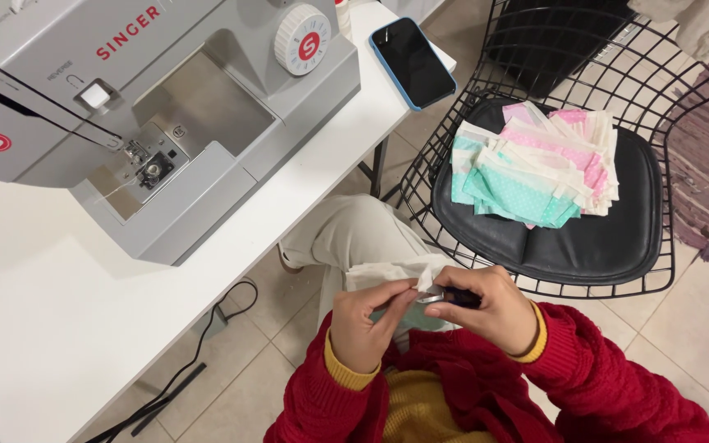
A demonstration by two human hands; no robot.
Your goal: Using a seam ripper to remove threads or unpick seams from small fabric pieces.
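Your left hand [364, 321] pinches a white fabric piece [387, 275] over your lap, fingers closed on its edge, while your right hand [490, 308] grips small snips [445, 298] shut at that edge. The sewing machine [166, 115] sits on the white surface [34, 328] at ten o'clock; folded fabric pieces [535, 164] lie on the chair [584, 238] at one o'clock.

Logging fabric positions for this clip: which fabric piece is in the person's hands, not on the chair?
The white piece over the lap, pinched by the left hand and right hand; the pink and teal pieces lie stacked on the black chair cushion.
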